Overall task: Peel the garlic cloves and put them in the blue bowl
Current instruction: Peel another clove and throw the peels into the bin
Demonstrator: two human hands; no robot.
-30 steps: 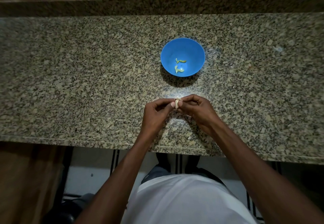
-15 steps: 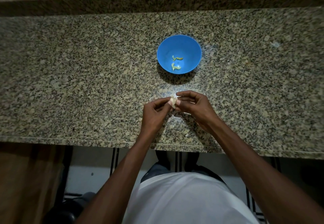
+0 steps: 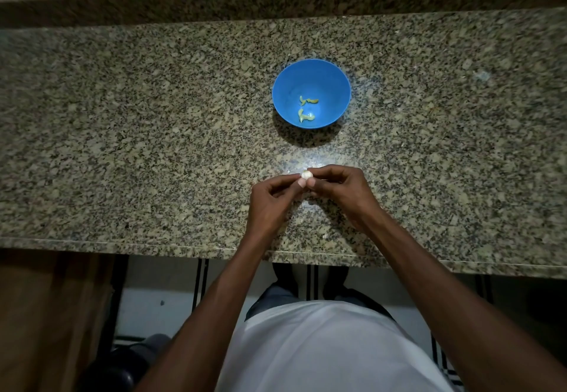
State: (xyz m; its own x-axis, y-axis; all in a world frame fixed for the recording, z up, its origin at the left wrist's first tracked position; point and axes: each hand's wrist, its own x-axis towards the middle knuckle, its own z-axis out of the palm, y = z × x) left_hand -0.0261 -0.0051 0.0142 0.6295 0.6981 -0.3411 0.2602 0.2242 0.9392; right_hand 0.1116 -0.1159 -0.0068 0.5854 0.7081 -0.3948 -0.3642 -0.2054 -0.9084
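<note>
squarely between both hands, garlic clove

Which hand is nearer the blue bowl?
Right, slightly. The right hand sits just below the blue bowl; the left hand is lower and leftward. Both pinch the garlic clove.

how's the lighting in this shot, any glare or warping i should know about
Head view: dim overall, corners fall to near black; a bright glare patch on the granite counter sits just beyond the hands, lighting the garlic clove; the blue bowl casts a dark shadow toward the person; the wide lens bows the counter's edges.
</note>
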